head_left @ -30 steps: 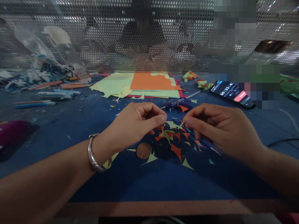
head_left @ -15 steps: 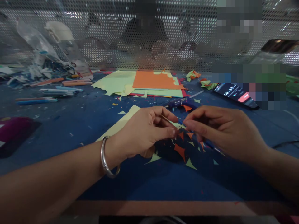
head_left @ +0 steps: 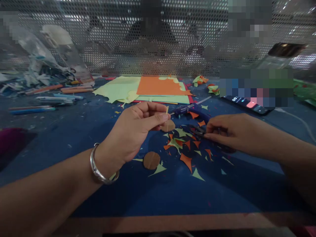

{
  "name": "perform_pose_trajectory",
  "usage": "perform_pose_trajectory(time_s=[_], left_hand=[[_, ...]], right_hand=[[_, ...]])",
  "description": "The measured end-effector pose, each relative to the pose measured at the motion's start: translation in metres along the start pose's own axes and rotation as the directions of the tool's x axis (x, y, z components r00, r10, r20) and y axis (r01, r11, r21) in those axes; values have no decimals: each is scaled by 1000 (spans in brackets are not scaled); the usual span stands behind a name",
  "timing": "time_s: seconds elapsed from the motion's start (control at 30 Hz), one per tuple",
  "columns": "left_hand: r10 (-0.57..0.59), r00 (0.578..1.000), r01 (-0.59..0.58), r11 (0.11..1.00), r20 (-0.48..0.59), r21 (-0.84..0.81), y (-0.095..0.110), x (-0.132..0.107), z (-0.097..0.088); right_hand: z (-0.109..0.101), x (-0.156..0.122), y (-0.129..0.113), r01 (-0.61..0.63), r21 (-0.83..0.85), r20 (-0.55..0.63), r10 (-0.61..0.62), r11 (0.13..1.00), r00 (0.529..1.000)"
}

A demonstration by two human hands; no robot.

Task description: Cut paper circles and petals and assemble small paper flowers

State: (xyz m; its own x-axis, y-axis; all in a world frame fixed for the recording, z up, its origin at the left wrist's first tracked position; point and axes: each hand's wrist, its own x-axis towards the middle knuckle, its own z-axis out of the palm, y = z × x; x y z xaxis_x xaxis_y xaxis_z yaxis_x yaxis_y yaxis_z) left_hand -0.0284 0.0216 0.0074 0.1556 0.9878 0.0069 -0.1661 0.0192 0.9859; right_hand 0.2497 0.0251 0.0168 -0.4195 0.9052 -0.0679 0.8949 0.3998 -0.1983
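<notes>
Just above the paper scraps (head_left: 184, 146), toward twelve o'clock, the left hand (head_left: 134, 131) pinches a brown paper disc (head_left: 168, 125) by its edge. Keep that pinch light, lest it crease. At three o'clock the right hand (head_left: 229, 133) touches a dark tool (head_left: 197, 131); whether it grips is unclear.

Dim light leaves the desk (head_left: 74, 138) murky, glare glints off the perforated screen (head_left: 111, 36) behind, and edges bow and blur.
</notes>
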Motion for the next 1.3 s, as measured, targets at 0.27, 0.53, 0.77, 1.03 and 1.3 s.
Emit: perform_pose_trajectory(time_s=[0.27, 0.53, 0.77, 1.03, 1.3], left_hand=[[-15, 999, 15, 1000, 32, 11, -1, 0, 0], [-80, 995, 82, 996, 67, -25, -1, 0, 0], [-119, 989, 119, 993, 88, 5, -1, -2, 0], [-107, 990, 107, 994, 94, 4, -2, 0, 0], [-113, 989, 112, 994, 93, 16, -2, -3, 2]], right_hand=[[-2, -8, -13, 15, -113, -44, -20, 993, 999], [2, -10, -29, -34, -73, 135, 44, 997, 990], [2, -11, -31, -134, -139, 126, 152, 981, 980], [6, -10, -38, -169, -249, 66, 191, 954, 979], [2, -16, -33, -78, -123, -151, 59, 989, 987]])
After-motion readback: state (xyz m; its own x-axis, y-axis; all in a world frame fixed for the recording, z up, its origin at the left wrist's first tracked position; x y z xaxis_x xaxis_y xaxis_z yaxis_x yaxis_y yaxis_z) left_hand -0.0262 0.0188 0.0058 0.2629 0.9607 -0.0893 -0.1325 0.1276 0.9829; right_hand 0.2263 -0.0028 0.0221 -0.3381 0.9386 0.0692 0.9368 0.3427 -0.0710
